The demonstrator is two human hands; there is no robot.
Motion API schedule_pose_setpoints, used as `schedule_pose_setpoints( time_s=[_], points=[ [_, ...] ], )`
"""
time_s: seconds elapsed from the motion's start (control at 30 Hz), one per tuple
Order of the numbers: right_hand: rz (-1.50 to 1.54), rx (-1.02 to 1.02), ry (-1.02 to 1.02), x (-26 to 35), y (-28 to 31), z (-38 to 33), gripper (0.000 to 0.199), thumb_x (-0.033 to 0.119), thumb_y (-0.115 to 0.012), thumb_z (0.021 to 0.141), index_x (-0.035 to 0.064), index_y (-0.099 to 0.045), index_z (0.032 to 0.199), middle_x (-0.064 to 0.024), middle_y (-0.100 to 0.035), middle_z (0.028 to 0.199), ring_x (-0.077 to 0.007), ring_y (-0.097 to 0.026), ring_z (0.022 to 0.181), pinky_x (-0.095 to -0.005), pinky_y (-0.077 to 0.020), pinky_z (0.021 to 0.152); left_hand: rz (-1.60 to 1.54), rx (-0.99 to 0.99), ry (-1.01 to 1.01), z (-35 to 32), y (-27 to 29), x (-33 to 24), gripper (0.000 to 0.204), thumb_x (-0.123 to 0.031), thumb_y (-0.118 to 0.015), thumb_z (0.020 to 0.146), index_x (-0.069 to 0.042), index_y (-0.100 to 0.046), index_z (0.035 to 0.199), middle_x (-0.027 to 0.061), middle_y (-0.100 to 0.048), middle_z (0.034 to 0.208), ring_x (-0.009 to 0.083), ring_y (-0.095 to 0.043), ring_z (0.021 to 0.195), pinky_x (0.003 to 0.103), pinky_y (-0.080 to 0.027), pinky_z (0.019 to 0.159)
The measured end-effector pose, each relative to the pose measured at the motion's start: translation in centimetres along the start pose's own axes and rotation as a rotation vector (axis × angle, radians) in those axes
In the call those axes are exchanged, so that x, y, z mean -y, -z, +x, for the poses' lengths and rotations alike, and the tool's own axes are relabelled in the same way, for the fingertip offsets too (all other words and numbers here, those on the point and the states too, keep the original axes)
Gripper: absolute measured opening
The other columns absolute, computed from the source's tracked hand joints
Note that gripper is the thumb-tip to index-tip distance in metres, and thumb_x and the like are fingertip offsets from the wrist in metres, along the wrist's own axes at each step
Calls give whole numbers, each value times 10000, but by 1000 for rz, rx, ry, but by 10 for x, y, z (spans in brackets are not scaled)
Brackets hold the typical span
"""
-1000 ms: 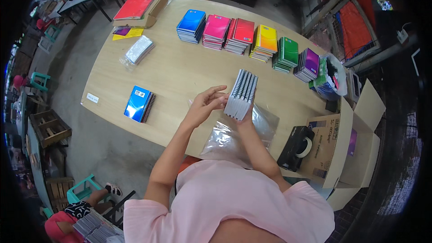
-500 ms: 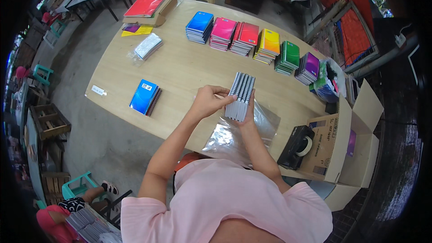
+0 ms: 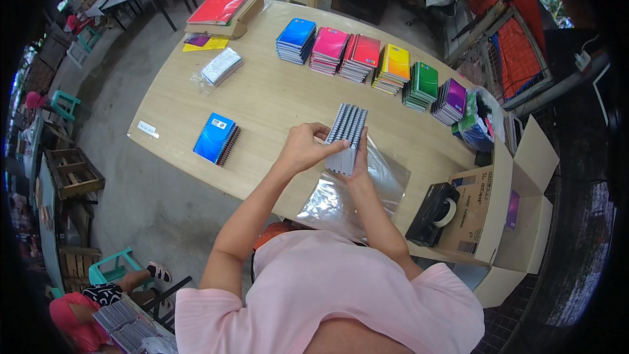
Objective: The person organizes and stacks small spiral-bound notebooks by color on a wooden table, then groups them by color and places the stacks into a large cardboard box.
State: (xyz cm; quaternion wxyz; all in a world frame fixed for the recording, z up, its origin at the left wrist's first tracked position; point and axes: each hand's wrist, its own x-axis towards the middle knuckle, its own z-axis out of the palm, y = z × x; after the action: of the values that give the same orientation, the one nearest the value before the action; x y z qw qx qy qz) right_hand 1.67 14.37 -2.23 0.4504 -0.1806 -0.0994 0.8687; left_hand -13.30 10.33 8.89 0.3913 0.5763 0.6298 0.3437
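A bundle of several spiral notebooks (image 3: 346, 132), coil edges facing up, is held above the table in front of me. My right hand (image 3: 360, 160) wraps its right side and supports it from below. My left hand (image 3: 308, 149) is closed at the left side, its thumb pressed on the lower part of the coils. Under my right forearm lies a sheet of clear plastic (image 3: 327, 198) on the table. To the left, a small stack of blue spiral notebooks (image 3: 215, 138) rests alone.
Across the far side stand notebook stacks: blue (image 3: 295, 40), pink (image 3: 327, 50), red (image 3: 359, 58), yellow (image 3: 392, 69), green (image 3: 420, 85), purple (image 3: 449, 100). A plastic-wrapped bundle (image 3: 221, 65) lies far left. A tape dispenser (image 3: 432, 214) sits by an open carton (image 3: 485, 219) at right.
The bundle in my hands has turned slightly and shifted a little to the left. Both hands keep their hold. The whole view has shifted slightly.
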Motion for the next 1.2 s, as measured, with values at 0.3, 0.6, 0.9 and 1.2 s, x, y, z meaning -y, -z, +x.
schedule_pose_setpoints(
  time_s=[0.3,0.6,0.9,1.2],
  points=[
    [79,300,-75,7,21,2,850,729,-507,823,22,-483,1293,-174,-597,1197,-312,-620,1051,-454,-503,921,-806,249,226,-6,15,20,489,-333,-577,923,64,-584,1208,165,-646,1124,205,-652,941,332,-532,793],
    [-848,28,318,-31,53,25,837,305,-902,631,48,-439,1280,-59,-608,1150,-166,-603,1046,-318,-499,914,66,-263,-308,-12,-7,83,903,-301,-863,654,22,-374,1341,206,-596,1163,340,-583,1108,393,-470,931],
    [-1288,207,375,-79,48,51,951,82,-937,476,93,-391,1254,-64,-604,1060,-189,-600,996,-314,-506,867,-220,-405,-194,-28,-15,180,811,-172,-899,574,-42,-448,1234,167,-582,1204,308,-607,1078,387,-491,915],
    [-1321,176,404,-95,56,58,913,205,-953,485,65,-390,1190,-84,-615,1029,-224,-627,962,-345,-518,850,-221,-335,-132,-21,-15,200,755,-262,-920,577,-19,-529,1175,104,-653,1063,223,-645,992,336,-505,881]
  ],
)
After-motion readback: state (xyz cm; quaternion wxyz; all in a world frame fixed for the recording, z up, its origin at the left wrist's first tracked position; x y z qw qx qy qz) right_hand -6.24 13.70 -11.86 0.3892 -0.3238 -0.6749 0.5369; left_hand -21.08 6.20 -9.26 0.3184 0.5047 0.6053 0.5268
